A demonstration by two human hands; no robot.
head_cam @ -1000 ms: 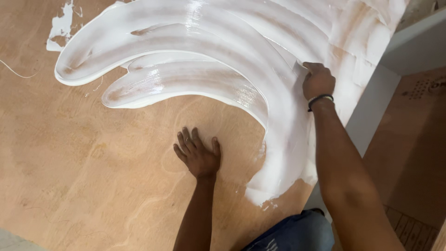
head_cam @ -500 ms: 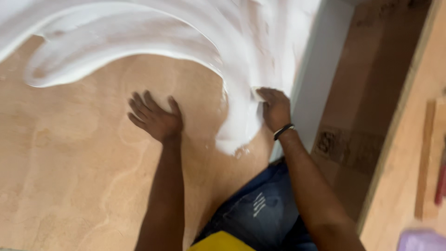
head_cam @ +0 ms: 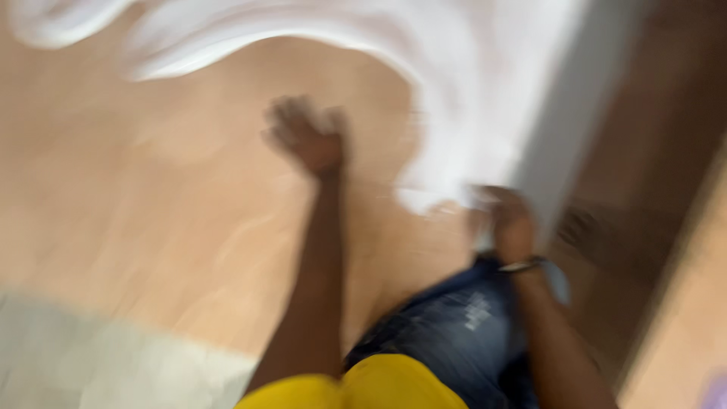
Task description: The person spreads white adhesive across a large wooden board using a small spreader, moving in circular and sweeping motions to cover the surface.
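Observation:
The view is heavily blurred by motion. My left hand (head_cam: 307,140) rests on a bare part of the plywood board (head_cam: 151,204), fingers seemingly spread. My right hand (head_cam: 506,220), with a dark band at the wrist, is at the board's near right edge, at the lower end of the broad white paste smear (head_cam: 462,83). The blur hides whether it holds anything. The smear sweeps in curved bands from the top left to that edge.
A pale grey vertical panel (head_cam: 568,113) borders the board on the right, with brown cardboard flooring (head_cam: 651,151) beyond it. My blue jeans knee (head_cam: 447,326) and yellow shirt (head_cam: 363,390) are at the bottom. A pale surface (head_cam: 91,363) lies bottom left.
My right hand has dragged down along the white smear from the far right to the board's near edge. The camera has swung down and right; my left hand has stayed planted on the board.

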